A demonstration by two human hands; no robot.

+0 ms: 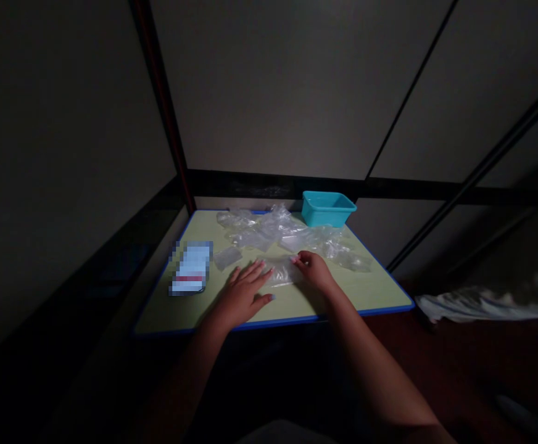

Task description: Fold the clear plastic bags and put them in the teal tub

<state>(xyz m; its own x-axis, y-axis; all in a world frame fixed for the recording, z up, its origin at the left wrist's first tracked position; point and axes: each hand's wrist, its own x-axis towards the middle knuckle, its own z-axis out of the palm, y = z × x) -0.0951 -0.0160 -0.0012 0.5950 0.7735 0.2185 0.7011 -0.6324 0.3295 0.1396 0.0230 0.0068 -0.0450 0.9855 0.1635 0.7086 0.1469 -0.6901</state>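
A clear plastic bag [282,272] lies flat on the pale yellow table between my two hands. My left hand [245,295] rests palm down with its fingers spread, the fingertips on the bag's left side. With thumb and fingertips pinched together, my right hand [314,270] grips the bag's upper right edge. A small folded piece of clear plastic [227,258] lies to the left, just beyond my left fingers. Behind the bag, several crumpled clear plastic bags [269,229] are heaped across the table.
The table [158,316] has a blue edge. A turquoise plastic bin [327,216] stands at its back right corner. On the left lies a blurred-out phone-like object [192,266]. Dark panelled walls rise behind and to the left; pale cloth [463,308] hangs at the right.
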